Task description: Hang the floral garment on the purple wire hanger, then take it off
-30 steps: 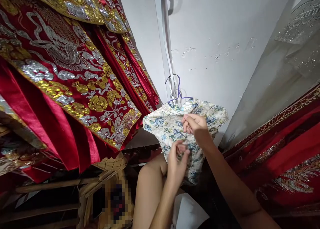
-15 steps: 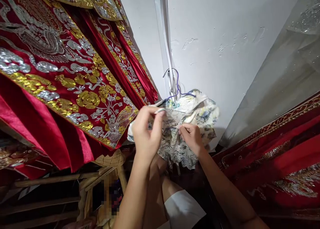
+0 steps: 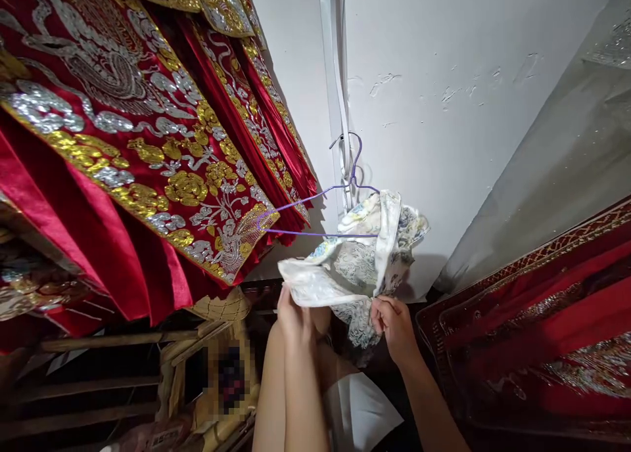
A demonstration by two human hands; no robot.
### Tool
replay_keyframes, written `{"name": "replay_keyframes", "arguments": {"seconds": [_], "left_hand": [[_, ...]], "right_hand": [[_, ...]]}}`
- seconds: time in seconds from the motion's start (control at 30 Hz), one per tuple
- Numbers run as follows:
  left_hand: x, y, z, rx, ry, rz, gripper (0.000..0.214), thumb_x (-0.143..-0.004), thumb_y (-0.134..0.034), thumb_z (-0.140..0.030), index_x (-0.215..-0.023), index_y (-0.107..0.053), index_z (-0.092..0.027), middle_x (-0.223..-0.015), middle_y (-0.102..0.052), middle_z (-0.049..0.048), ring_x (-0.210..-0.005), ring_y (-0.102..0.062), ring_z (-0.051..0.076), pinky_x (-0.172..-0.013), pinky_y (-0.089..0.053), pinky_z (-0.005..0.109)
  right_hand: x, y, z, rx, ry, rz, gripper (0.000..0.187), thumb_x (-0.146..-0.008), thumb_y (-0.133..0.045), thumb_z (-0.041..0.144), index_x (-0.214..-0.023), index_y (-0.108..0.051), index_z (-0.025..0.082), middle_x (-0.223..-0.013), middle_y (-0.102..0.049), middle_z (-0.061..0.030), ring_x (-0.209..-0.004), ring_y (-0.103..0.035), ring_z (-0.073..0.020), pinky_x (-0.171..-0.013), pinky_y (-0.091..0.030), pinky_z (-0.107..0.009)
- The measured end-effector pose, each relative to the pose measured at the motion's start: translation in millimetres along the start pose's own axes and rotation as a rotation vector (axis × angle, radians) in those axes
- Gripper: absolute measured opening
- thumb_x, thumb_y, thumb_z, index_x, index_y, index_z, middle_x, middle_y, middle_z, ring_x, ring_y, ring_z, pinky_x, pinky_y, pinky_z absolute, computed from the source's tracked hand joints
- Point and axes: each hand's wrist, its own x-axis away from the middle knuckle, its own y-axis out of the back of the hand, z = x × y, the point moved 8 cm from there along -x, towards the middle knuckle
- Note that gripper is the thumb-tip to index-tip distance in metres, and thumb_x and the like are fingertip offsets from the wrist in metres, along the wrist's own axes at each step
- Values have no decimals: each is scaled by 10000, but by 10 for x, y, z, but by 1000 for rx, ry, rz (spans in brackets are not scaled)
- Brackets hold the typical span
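A small white garment with a blue floral print [image 3: 367, 255] hangs half off a thin purple wire hanger [image 3: 315, 215] hooked on a white strip on the wall. The hanger's left arm is bare and the cloth is bunched and turned inside out. My left hand [image 3: 294, 317] is closed on the pale inner edge of the garment at its lower left. My right hand [image 3: 394, 327] pinches the lower hem on the right, just below the bunched cloth.
Red robes with gold and silver embroidery [image 3: 148, 150] hang close on the left. More red embroidered cloth [image 3: 542, 320] lies at the right. A grey plastic cover [image 3: 557, 143] hangs at the upper right. The white wall [image 3: 434, 77] is behind. Wooden shelving [image 3: 98, 366] sits at the lower left.
The garment has been pulled off the hanger's left arm, which now shows bare. Both hands have dropped lower, still gripping the cloth, which is bunched and turned inside out.
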Motion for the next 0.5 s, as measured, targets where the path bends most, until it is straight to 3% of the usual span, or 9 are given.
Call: {"name": "replay_keyframes", "arguments": {"seconds": [0.07, 0.13, 0.23, 0.33, 0.37, 0.43, 0.5], "left_hand": [[115, 98, 97, -45, -56, -51, 109, -836, -726, -242, -909, -710, -162, -881, -739, 42, -890, -709, 176, -906, -527, 280], [222, 67, 78, -64, -96, -22, 208, -787, -794, -336, -870, -698, -171, -876, -719, 39, -870, -696, 181, -879, -530, 284], [435, -153, -7, -73, -73, 132, 309, -750, -830, -421, -812, -643, -183, -820, -661, 20, -780, -648, 168, -773, -528, 270], [768, -457, 22, -164, 24, 328, 331, -814, -782, -462, -803, -591, -193, -771, -603, 0, -705, -584, 145, -685, -485, 241], [901, -569, 59, -236, 48, 405, 322, -850, -747, -474, -805, -593, -195, -764, -599, 0, -710, -582, 148, -705, -490, 250], [1174, -797, 133, -475, 32, 572, 282, -913, -684, -458, -813, -633, -200, -801, -639, 20, -828, -630, 184, -892, -510, 318], [1426, -1010, 194, -786, -51, 752, 198, -947, -649, -377, -848, -691, -211, -915, -711, 50, -1084, -650, 247, -1156, -377, 428]], "right_hand": [[30, 82, -44, 30, -2, 15, 386, -802, -603, 456, -503, -537, 221, -389, -417, 40, -389, -340, -100, -470, -297, -269], [58, 118, -122, 126, -45, 97, 412, -816, -607, 445, -482, -526, 217, -370, -390, 48, -388, -310, -93, -498, -311, -275], [91, 97, -285, 295, -150, 264, 472, -853, -624, 473, -473, -534, 208, -363, -364, 53, -394, -289, -92, -513, -309, -283], [28, 102, -319, 248, -129, 234, 527, -877, -604, 636, -578, -622, 203, -470, -473, 20, -470, -388, -129, -548, -362, -302], [-4, 109, -331, 181, -130, 194, 556, -852, -601, 708, -616, -644, 207, -513, -521, 2, -502, -433, -148, -571, -395, -315], [-60, 114, -363, 8, -155, 120, 573, -750, -667, 790, -713, -690, 218, -620, -619, -34, -609, -552, -199, -642, -470, -344], [-106, 112, -352, -161, -170, 67, 567, -639, -775, 780, -783, -705, 236, -689, -668, -44, -731, -639, -243, -718, -527, -360]]}}
